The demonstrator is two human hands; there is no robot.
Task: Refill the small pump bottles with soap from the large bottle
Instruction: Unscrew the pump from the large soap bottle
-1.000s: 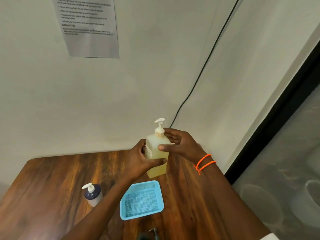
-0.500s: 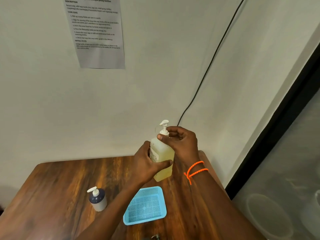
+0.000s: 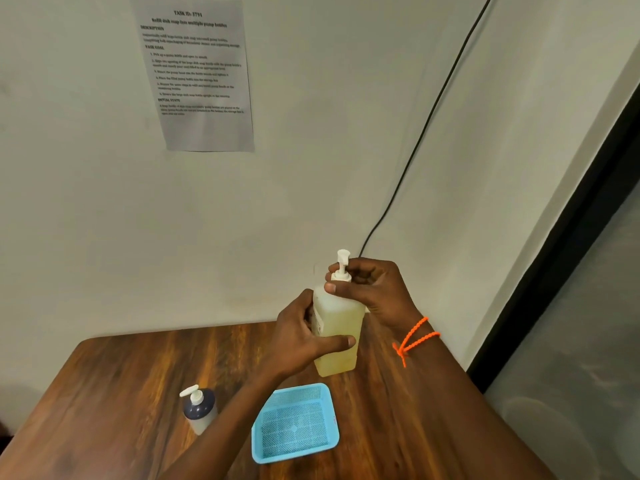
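Large translucent bottle of yellow soap (image 3: 337, 336) upright above wooden counter (image 3: 121, 393) | left hand (image 3: 298, 337) fingers wrap body | right hand (image 3: 375, 289) fingers pinch white pump collar (image 3: 341, 276)

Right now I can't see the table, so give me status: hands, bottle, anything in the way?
Left hand grips large bottle body. Right hand pinches its pump collar. Pump on. Nothing blocking.

The one camera sits on my head, facing forward and down, close over my hands and the table (image 3: 104, 382) against the wall (image 3: 104, 220).
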